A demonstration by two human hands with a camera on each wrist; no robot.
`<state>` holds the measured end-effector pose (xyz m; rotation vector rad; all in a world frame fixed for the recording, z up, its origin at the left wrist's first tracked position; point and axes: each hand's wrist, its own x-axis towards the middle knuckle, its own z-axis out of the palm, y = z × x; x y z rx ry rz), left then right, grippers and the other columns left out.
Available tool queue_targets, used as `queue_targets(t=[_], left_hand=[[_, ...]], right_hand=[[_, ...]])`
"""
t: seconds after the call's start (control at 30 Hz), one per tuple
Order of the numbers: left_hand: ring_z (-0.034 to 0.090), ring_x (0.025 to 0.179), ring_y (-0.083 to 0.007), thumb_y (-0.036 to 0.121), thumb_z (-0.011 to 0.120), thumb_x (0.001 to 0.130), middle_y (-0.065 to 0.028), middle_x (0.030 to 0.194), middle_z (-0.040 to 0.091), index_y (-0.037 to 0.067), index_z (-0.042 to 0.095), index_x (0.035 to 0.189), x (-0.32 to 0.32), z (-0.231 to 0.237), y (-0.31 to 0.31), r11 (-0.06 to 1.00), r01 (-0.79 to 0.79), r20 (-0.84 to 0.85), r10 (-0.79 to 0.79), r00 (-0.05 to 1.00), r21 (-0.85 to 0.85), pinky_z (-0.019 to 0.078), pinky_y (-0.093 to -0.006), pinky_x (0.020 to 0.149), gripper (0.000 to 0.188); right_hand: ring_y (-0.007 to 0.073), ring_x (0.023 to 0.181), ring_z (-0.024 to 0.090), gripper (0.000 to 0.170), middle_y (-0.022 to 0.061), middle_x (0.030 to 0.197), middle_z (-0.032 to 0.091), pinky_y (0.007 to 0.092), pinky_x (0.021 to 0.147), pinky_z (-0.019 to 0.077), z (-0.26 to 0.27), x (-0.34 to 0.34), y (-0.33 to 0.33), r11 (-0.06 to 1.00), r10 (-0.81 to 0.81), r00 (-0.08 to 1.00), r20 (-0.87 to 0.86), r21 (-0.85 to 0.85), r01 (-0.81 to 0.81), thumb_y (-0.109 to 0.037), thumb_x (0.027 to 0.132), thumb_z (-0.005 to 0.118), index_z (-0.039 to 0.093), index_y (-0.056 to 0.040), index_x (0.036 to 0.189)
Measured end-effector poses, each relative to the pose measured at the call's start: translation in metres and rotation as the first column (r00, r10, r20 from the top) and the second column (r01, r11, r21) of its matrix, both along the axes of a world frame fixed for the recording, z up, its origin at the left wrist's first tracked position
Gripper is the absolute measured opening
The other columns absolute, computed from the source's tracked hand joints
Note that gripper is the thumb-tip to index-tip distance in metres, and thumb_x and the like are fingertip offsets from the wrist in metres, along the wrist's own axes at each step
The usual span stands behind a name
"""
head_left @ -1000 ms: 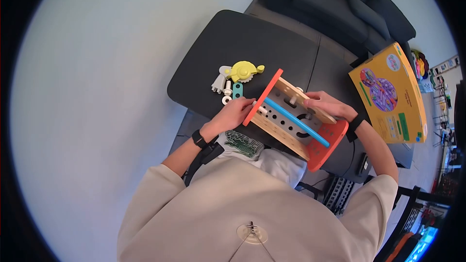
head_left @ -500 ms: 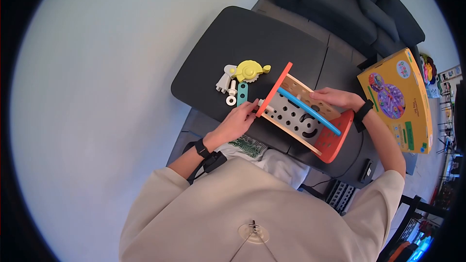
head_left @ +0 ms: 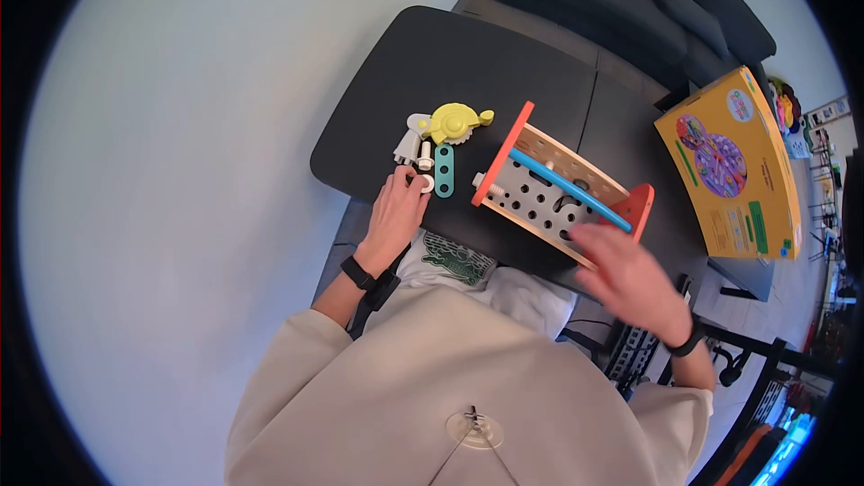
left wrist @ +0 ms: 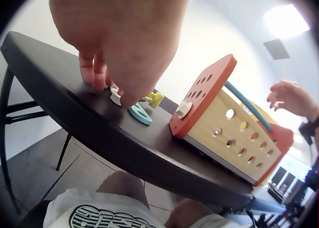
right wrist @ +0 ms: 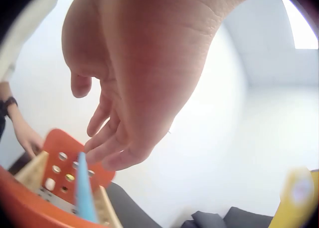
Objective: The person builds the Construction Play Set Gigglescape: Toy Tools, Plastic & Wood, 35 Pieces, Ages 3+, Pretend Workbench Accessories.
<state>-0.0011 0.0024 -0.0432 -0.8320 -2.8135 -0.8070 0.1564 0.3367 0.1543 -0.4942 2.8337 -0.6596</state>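
My left hand is at the table's near left, its thumb and fingertips pinching a white ring-shaped nut on the tabletop. Beside the nut lie a white bolt and a teal strip with holes. My right hand, blurred, hovers over the near right side of a wooden toy toolbox, fingers loosely extended and holding nothing. The toolbox has red end panels and a blue handle rod. A white screw sticks through its left end panel.
A yellow toy circular saw and a grey toy piece lie behind the nut on the dark table. At the right stands a large yellow box. A dark sofa is beyond the table.
My left hand has left the screw at the toolbox's left panel and moved left to the nut. My right hand has let go of the toolbox's far side and come nearer.
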Motion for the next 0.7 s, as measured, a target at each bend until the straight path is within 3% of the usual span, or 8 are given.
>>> queue_targets(t=[0.1, 0.17, 0.3, 0.37, 0.43, 0.53, 0.63, 0.7], left_hand=[[0.063, 0.103, -0.0324, 0.009, 0.075, 0.093, -0.0116, 0.116, 0.057, 0.004, 0.064, 0.112, 0.000, -0.003, -0.001, 1.000, 0.012, -0.033, -0.013, 0.999, -0.026, 0.0547, -0.0445, 0.087, 0.022], [0.062, 0.104, -0.0325, 0.010, 0.076, 0.093, -0.0097, 0.112, 0.059, 0.004, 0.066, 0.109, 0.003, 0.000, -0.003, 1.000, 0.005, 0.060, -0.005, 0.998, 0.000, 0.0546, -0.0445, 0.088, 0.020], [0.066, 0.102, -0.0286, 0.011, 0.076, 0.094, -0.0083, 0.109, 0.065, 0.003, 0.068, 0.106, 0.011, 0.019, 0.000, 0.991, -0.011, 0.215, -0.018, 0.977, 0.131, 0.0554, -0.0413, 0.086, 0.017], [0.069, 0.099, -0.0247, 0.012, 0.076, 0.095, -0.0081, 0.111, 0.070, 0.001, 0.069, 0.104, 0.017, 0.037, 0.005, 0.929, -0.039, 0.451, -0.142, 0.881, 0.368, 0.0556, -0.0370, 0.084, 0.016], [0.071, 0.096, -0.0205, 0.011, 0.077, 0.095, -0.0076, 0.114, 0.073, 0.001, 0.070, 0.102, 0.021, 0.043, 0.007, 0.915, -0.004, 0.419, -0.180, 0.890, 0.403, 0.0550, -0.0329, 0.082, 0.015], [0.068, 0.098, -0.0140, 0.009, 0.078, 0.094, -0.0074, 0.119, 0.072, 0.001, 0.071, 0.103, 0.033, 0.051, 0.011, 0.781, 0.016, 0.466, -0.388, 0.795, 0.624, 0.0538, -0.0287, 0.082, 0.014], [0.067, 0.097, -0.0124, 0.009, 0.078, 0.096, -0.0070, 0.121, 0.072, 0.001, 0.071, 0.103, 0.055, 0.061, 0.025, 0.695, 0.002, 0.493, -0.513, 0.702, 0.719, 0.0535, -0.0278, 0.081, 0.012], [0.067, 0.095, -0.0125, 0.010, 0.077, 0.097, -0.0070, 0.122, 0.071, 0.002, 0.072, 0.104, 0.067, 0.064, 0.036, 0.692, 0.030, 0.484, -0.534, 0.693, 0.721, 0.0539, -0.0280, 0.080, 0.012]], right_hand=[[0.0401, 0.127, 0.060, 0.065, 0.0213, 0.150, 0.055, 0.0460, 0.108, 0.0497, -0.039, 0.032, -0.022, 0.999, -0.014, 0.999, -0.037, 0.032, 0.015, -0.021, 0.093, 0.076, 0.051, -0.0010, 0.149], [0.0379, 0.129, 0.058, 0.069, 0.0206, 0.153, 0.052, 0.0456, 0.111, 0.0471, -0.056, 0.040, -0.031, 0.984, -0.030, 0.983, -0.181, 0.168, 0.061, -0.021, 0.091, 0.078, 0.049, -0.0001, 0.151], [0.0288, 0.126, 0.060, 0.068, 0.0129, 0.144, 0.062, 0.0412, 0.109, 0.0452, -0.073, 0.043, -0.032, 0.951, -0.108, 0.947, -0.303, 0.246, 0.187, -0.018, 0.086, 0.080, 0.054, -0.0010, 0.147], [0.0262, 0.123, 0.062, 0.065, 0.0100, 0.138, 0.066, 0.0402, 0.107, 0.0446, -0.074, 0.043, -0.029, 0.950, -0.149, 0.934, -0.326, 0.214, 0.227, -0.017, 0.086, 0.080, 0.056, -0.0018, 0.145], [0.0273, 0.121, 0.062, 0.062, 0.0104, 0.136, 0.066, 0.0410, 0.107, 0.0447, -0.073, 0.042, -0.025, 0.954, -0.191, 0.932, -0.307, 0.167, 0.250, -0.017, 0.087, 0.079, 0.057, -0.0021, 0.144], [0.0288, 0.114, 0.062, 0.054, 0.0099, 0.128, 0.068, 0.0425, 0.102, 0.0461, -0.071, 0.037, -0.024, 0.960, -0.192, 0.919, -0.344, 0.128, 0.248, -0.016, 0.089, 0.079, 0.060, -0.0038, 0.139], [0.0291, 0.105, 0.063, 0.053, 0.0088, 0.120, 0.068, 0.0425, 0.094, 0.0485, -0.070, 0.034, -0.039, 0.975, -0.179, 0.906, -0.383, 0.052, 0.215, -0.016, 0.088, 0.081, 0.062, -0.0048, 0.135], [0.0289, 0.101, 0.064, 0.053, 0.0082, 0.115, 0.067, 0.0418, 0.090, 0.0497, -0.072, 0.031, -0.060, 0.983, -0.169, 0.902, -0.396, -0.005, 0.182, -0.017, 0.087, 0.082, 0.062, -0.0053, 0.134]])
